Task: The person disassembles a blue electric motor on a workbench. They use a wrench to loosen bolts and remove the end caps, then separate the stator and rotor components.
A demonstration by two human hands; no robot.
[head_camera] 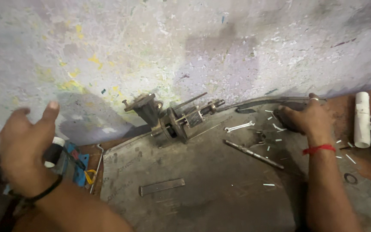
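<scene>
My left hand (24, 144) is raised at the left, fingers spread, holding nothing; a black band is on its wrist. My right hand (305, 118) rests palm down on the grey metal plate (220, 189) at the right, over some small white pieces, with a red thread on the wrist. Whether it grips anything is hidden. A rusty vise-like metal jig (168, 116) stands at the plate's back edge between the hands. A small open-end wrench (239, 126) and a long steel rod (254, 154) lie near the right hand.
A flat metal bar (162, 187) lies on the plate in front. A white plastic pipe (361, 118) stands at the far right. A black-and-white cylinder (53, 152), a blue object and a yellow hook (90, 176) sit at the left. A stained wall rises behind.
</scene>
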